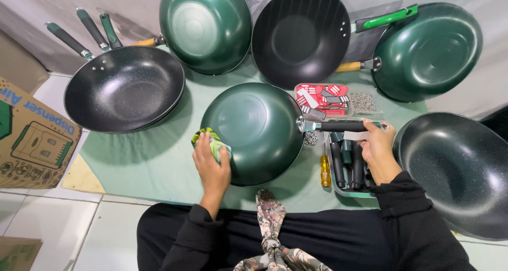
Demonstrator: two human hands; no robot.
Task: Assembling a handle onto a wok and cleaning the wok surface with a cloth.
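A person steadies an upturned green wok (254,131) on a green mat (153,160), right hand (378,147) gripping its black handle (344,126), left hand (211,162) pressing a cloth (210,140) to its rim. The metal bowl looks stiff, weighty and slick; the handle seems the surest hold.

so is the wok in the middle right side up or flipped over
Flipped over: the green wok shows its domed outer bottom, the left hand presses a cloth on it, the right hand holds its handle.
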